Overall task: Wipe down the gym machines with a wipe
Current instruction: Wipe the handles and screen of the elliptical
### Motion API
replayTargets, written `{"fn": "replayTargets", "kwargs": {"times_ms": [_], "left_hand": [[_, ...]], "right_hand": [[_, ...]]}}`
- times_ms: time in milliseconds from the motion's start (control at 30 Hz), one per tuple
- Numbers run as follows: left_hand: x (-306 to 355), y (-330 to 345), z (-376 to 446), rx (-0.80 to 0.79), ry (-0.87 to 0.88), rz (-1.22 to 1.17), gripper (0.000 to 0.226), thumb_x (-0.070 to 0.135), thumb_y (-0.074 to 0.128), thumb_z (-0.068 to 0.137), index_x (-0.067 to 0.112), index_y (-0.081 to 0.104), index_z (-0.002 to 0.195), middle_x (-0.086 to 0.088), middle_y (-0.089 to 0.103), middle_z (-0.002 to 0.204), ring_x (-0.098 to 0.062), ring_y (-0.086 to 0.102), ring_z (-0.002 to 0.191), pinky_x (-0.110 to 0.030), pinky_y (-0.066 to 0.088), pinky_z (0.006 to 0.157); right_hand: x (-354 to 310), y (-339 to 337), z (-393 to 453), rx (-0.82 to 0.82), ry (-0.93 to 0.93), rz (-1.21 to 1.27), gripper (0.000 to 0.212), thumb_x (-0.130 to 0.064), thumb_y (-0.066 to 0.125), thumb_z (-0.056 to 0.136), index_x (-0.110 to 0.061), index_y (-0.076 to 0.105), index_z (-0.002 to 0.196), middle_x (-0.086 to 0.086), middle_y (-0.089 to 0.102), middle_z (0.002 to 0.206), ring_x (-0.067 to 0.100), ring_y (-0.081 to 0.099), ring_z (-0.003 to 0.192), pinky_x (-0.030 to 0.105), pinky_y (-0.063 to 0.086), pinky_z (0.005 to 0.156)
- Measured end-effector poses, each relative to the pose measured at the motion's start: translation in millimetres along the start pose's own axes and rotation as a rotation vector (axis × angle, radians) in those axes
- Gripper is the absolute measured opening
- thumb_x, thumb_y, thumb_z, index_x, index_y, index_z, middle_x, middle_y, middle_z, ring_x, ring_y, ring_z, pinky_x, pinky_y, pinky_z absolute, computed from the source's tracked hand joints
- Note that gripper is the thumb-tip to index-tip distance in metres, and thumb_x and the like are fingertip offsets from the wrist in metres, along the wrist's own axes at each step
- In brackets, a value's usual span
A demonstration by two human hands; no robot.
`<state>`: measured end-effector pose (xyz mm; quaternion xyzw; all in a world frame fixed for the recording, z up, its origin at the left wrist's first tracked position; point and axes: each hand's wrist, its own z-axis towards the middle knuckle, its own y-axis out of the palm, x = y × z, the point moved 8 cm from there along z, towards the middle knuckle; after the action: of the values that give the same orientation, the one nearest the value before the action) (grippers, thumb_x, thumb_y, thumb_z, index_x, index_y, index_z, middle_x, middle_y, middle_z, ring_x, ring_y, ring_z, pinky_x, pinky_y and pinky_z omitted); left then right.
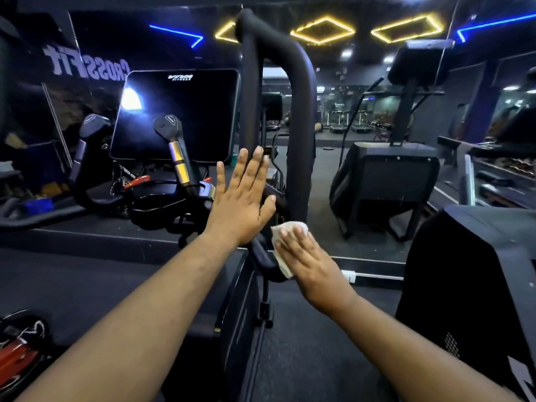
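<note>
The white wipe (pixel 285 248) lies mostly hidden under the flat fingers of the right hand (pixel 311 264). The left hand (pixel 242 203) covers the lower stretch of the black padded handlebar (pixel 301 117). A red object (pixel 17 355) is cut off by the left edge (what it is cannot be told). Distant machines (pixel 345 116) are too small to identify.

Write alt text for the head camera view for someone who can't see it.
A person's right hand presses a white wipe flat against a black padded handlebar of a gym machine, while the left hand rests open against the bar. A dark console screen sits left.
</note>
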<state>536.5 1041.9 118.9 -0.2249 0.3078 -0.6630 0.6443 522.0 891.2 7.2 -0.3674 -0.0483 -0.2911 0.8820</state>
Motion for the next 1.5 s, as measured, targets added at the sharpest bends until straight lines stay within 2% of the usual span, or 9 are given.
{"fn": "replayTargets", "kwargs": {"times_ms": [200, 400, 533, 667, 867, 1033, 1267, 1367, 1500], "left_hand": [[4.0, 4.9, -11.4, -0.062, -0.017, 0.058, 0.079, 0.058, 0.017, 0.1, 0.019, -0.015, 0.161, 0.003, -0.028, 0.167, -0.019, -0.029, 0.152, -0.059, -0.012, 0.123], [8.0, 7.1, -13.7, -0.056, -0.051, 0.071, 0.082, 0.062, 0.019, 0.1, 0.018, -0.01, 0.162, 0.001, -0.021, 0.169, -0.019, -0.025, 0.154, -0.057, -0.014, 0.123], [11.8, 4.6, -19.6, -0.048, -0.072, 0.064, 0.079, 0.058, 0.022, 0.101, 0.019, -0.009, 0.162, 0.002, -0.02, 0.169, -0.015, -0.025, 0.153, -0.052, -0.019, 0.122], [14.2, 7.7, -32.1, -0.063, -0.101, 0.08, 0.077, 0.054, 0.023, 0.102, 0.019, -0.006, 0.163, 0.002, -0.018, 0.17, -0.014, -0.021, 0.155, -0.054, -0.016, 0.123], [22.5, 12.8, -53.1, -0.116, -0.139, 0.102, 0.075, 0.051, 0.016, 0.101, 0.018, -0.013, 0.161, -0.001, -0.021, 0.169, -0.015, -0.02, 0.155, -0.058, -0.01, 0.123], [26.3, 18.9, -62.8, -0.108, -0.184, 0.029, 0.075, 0.054, 0.017, 0.1, 0.022, -0.016, 0.159, 0.0, -0.019, 0.169, -0.014, -0.019, 0.155, -0.055, -0.012, 0.124], [15.9, 22.7, -68.6, -0.103, -0.086, 0.064, 0.075, 0.051, 0.023, 0.103, 0.022, -0.013, 0.161, 0.0, -0.02, 0.169, -0.014, -0.018, 0.155, -0.055, -0.012, 0.124], [-4.1, 26.2, -76.6, -0.125, -0.025, 0.101, 0.074, 0.052, 0.023, 0.103, 0.02, -0.009, 0.162, -0.001, -0.018, 0.17, -0.015, -0.017, 0.156, -0.057, -0.01, 0.124], [-50.7, 22.9, -82.5, -0.113, -0.056, 0.096, 0.074, 0.052, 0.024, 0.102, 0.021, -0.006, 0.163, 0.0, -0.013, 0.171, -0.014, -0.015, 0.156, -0.057, -0.011, 0.124]], "right_hand": [[-28.9, 18.1, -55.9, -0.213, -0.263, -0.016, 0.062, -0.01, 0.054, 0.093, -0.009, 0.039, 0.153, 0.011, 0.03, 0.163, 0.027, 0.014, 0.155, 0.049, 0.03, 0.119], [22.6, -56.6, 19.5, 0.135, -0.019, 0.183, 0.054, 0.001, 0.05, 0.095, 0.004, 0.04, 0.148, 0.016, 0.029, 0.161, 0.038, 0.025, 0.15, 0.054, 0.024, 0.122], [40.7, -37.7, 45.9, 0.082, 0.105, 0.217, 0.053, -0.008, 0.036, 0.099, 0.003, 0.036, 0.151, 0.022, 0.026, 0.161, 0.041, 0.016, 0.151, 0.053, 0.023, 0.122], [13.5, -5.4, 4.4, 0.071, 0.024, 0.23, 0.057, 0.001, 0.045, 0.094, 0.004, 0.037, 0.15, 0.02, 0.024, 0.161, 0.037, 0.009, 0.154, 0.047, 0.016, 0.125], [-11.9, 3.1, -45.9, -0.075, -0.188, 0.265, 0.053, -0.002, 0.042, 0.097, -0.001, 0.04, 0.15, 0.017, 0.031, 0.16, 0.032, 0.021, 0.153, 0.047, 0.032, 0.12], [37.0, -48.6, -6.7, 0.163, 0.066, 0.393, 0.044, -0.004, 0.042, 0.104, 0.005, 0.041, 0.147, 0.023, 0.034, 0.156, 0.035, 0.027, 0.15, 0.045, 0.025, 0.124], [11.3, 0.9, -29.4, 0.049, 0.182, 0.369, 0.074, 0.018, 0.054, 0.089, -0.003, 0.028, 0.156, 0.017, 0.015, 0.166, 0.032, 0.016, 0.154, 0.046, 0.022, 0.124], [-29.7, 3.1, -45.9, 0.077, 0.084, 0.297, 0.063, 0.009, 0.055, 0.094, -0.002, 0.034, 0.152, 0.02, 0.033, 0.159, 0.035, 0.027, 0.15, 0.054, 0.031, 0.119], [-67.0, -12.6, 9.4, 0.159, 0.037, 0.343, 0.043, -0.006, 0.032, 0.108, 0.003, 0.036, 0.149, 0.023, 0.038, 0.155, 0.037, 0.032, 0.148, 0.053, 0.03, 0.12]]}}
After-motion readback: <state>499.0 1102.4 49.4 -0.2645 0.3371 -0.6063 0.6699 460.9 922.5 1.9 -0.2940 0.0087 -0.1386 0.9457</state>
